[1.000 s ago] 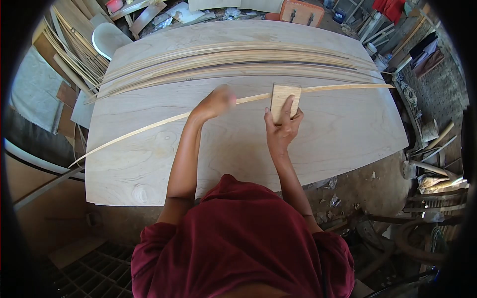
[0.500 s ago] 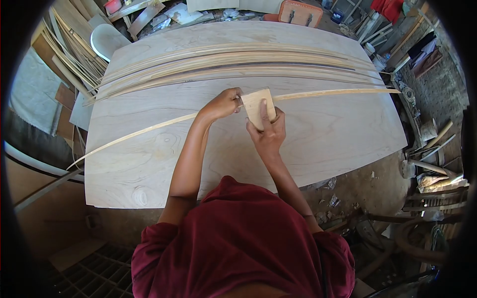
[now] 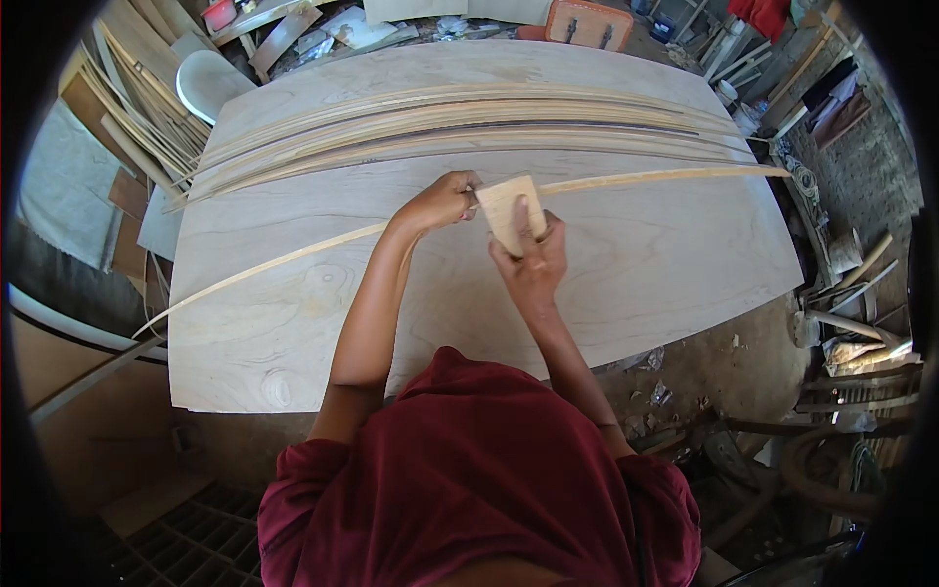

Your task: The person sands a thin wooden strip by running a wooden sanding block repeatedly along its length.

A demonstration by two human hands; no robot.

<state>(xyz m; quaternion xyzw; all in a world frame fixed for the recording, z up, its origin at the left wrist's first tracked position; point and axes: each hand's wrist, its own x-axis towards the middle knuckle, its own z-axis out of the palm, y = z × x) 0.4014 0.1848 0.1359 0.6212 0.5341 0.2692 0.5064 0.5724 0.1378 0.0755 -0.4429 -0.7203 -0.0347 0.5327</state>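
Observation:
A long, thin wooden strip crosses the plywood sheet, and its left end reaches past the sheet's edge. My left hand is closed around the strip near its middle. Just right of it, my right hand grips a flat, pale wooden block, with one finger stretched along its face. The block lies over the strip and hides part of it. Whether anything covers the block's underside cannot be seen.
Several more thin strips lie in a bundle across the far part of the sheet. A white plastic chair stands at the back left beside leaning strips. An orange panel is behind the sheet.
My right hand and the block have shifted very slightly right and toward me. My left hand keeps its hold on the strip in nearly the same place.

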